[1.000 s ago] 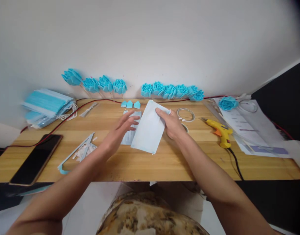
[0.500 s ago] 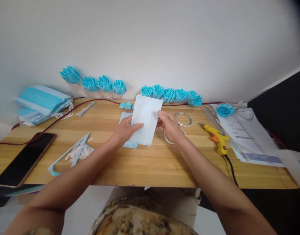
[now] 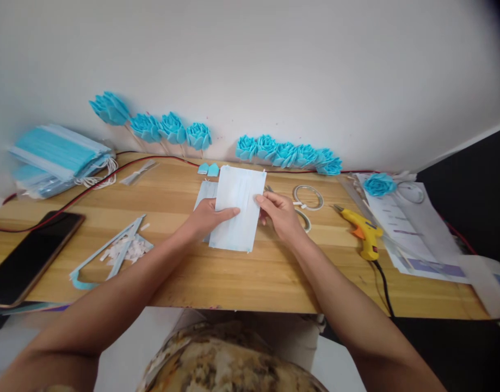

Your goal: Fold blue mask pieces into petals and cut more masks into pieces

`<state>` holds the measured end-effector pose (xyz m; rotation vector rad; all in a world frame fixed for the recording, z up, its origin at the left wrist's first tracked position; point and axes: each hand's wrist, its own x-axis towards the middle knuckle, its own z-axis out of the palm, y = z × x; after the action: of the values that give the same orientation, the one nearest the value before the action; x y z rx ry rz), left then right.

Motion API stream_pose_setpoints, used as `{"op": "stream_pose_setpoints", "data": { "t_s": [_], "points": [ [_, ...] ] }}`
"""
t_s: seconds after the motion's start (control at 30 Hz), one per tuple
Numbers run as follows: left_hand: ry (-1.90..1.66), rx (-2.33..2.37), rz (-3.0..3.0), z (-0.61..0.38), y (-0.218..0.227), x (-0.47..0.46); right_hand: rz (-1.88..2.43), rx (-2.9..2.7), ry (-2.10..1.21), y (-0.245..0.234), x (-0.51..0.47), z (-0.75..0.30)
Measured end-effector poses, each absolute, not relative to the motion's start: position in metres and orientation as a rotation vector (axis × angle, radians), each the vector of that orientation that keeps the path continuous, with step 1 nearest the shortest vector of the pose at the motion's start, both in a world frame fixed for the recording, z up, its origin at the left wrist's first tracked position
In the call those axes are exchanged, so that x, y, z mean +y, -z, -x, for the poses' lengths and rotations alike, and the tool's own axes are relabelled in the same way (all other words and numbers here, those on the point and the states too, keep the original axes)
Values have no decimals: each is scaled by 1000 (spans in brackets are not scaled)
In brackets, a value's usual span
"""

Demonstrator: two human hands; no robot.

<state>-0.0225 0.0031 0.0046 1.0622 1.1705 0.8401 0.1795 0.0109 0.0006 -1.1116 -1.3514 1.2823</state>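
Both hands hold a pale blue mask sheet (image 3: pixel 237 209) just above the wooden table (image 3: pixel 241 272), its long side running away from me. My left hand (image 3: pixel 209 215) pinches its left edge, thumb on top. On the sheet's right edge, my right hand (image 3: pixel 279 213) is closed in a pinch. A second pale sheet (image 3: pixel 204 191) lies under it, partly hidden. Two small blue folded pieces (image 3: pixel 208 169) sit just beyond.
Blue fabric roses (image 3: pixel 288 154) line the wall. A stack of masks (image 3: pixel 54 158) is at the far left and a phone (image 3: pixel 29 256) at the left edge. Strip scraps (image 3: pixel 119 250), tape rolls (image 3: pixel 309 196), a yellow glue gun (image 3: pixel 362 231) and papers (image 3: pixel 408 223) also lie on the table.
My left hand came onto the sheet and took its left edge. The sheet, tilted and held only by my right hand before, now stands straight between both hands.
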Motion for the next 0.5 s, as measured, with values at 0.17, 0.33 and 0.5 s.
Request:
{"op": "stream_pose_setpoints", "data": {
  "t_s": [0.17, 0.33, 0.5],
  "points": [
    [-848, 1215, -1011, 25, -5, 4, 1127, -1345, -1216, -1, 11, -180],
    [-838, 1188, -1037, 26, -4, 4, 1113, -1301, -1291, -2, 12, -180],
    [-740, 1175, -1188, 24, -6, 1, 1112, -1241, -1354, 4, 11, -179]
  ]
}}
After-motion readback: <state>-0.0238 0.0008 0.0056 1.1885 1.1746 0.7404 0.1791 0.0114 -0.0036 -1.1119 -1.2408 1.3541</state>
